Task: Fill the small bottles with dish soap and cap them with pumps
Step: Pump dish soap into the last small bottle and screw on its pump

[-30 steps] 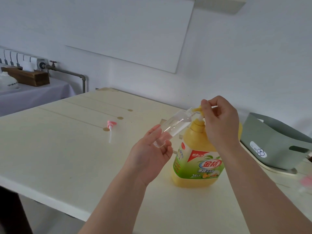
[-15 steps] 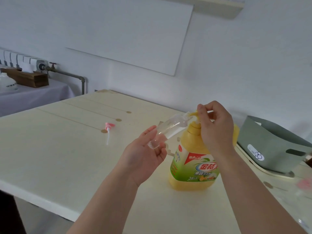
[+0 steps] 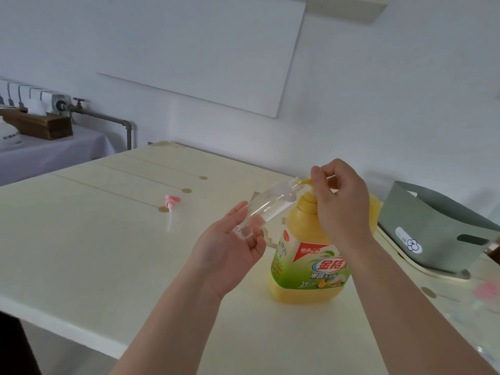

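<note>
A large yellow dish soap jug (image 3: 311, 266) with a green label stands on the cream table (image 3: 94, 253). My right hand (image 3: 341, 201) curls over its yellow pump head, fingers round the nozzle. My left hand (image 3: 232, 250) holds a small clear bottle (image 3: 266, 208) tilted, its open mouth against the nozzle tip. The bottle looks empty. A pink pump (image 3: 171, 204) with a white tube lies on the table to the left, apart from both hands.
A grey-green basin (image 3: 438, 228) sits on a light tray at the right, close behind my right forearm. A blurred pink object (image 3: 487, 289) lies at the far right edge. The table's front edge runs below my left arm. A side table stands far left.
The view has shifted slightly; both hands, the bottle and the jug keep the same pose, with the bottle's mouth staying at the nozzle.
</note>
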Demonstrator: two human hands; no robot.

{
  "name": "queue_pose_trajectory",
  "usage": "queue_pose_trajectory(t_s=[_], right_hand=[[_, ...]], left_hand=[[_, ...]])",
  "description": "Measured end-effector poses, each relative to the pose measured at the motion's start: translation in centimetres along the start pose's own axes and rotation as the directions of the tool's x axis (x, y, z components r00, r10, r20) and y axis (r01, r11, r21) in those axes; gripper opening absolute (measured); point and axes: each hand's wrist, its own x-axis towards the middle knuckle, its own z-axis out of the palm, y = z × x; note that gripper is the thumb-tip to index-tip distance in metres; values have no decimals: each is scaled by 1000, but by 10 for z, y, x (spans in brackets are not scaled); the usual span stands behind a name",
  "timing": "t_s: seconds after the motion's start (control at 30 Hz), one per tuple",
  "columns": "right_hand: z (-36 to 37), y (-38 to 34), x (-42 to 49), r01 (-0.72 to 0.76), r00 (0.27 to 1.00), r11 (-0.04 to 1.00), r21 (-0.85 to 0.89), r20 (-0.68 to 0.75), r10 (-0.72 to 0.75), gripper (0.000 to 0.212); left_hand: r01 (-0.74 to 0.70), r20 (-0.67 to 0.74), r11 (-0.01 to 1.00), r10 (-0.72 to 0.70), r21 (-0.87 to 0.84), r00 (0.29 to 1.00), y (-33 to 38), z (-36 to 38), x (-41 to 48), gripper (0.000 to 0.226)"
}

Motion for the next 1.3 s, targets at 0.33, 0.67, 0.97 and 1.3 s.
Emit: queue_pose_trajectory(t_s=[0.33, 0.67, 0.97, 1.3], right_hand=[[-3, -4, 1, 4, 998, 999, 49, -55, -2, 24], [6, 2, 1, -2, 998, 1000, 6, -63, 2, 25], [5, 0, 4, 10, 993, 1000, 29, -117, -6, 23], [5, 3, 2, 5, 997, 1000, 7, -80, -4, 28]], left_hand=[[34, 31, 999, -33, -25, 999, -2, 0, 0, 55], [50, -1, 998, -50, -24, 999, 2, 0, 1, 57], [56, 22, 998, -56, -20, 998, 4, 5, -1, 23], [67, 6, 997, -67, -25, 998, 2, 3, 3, 38]])
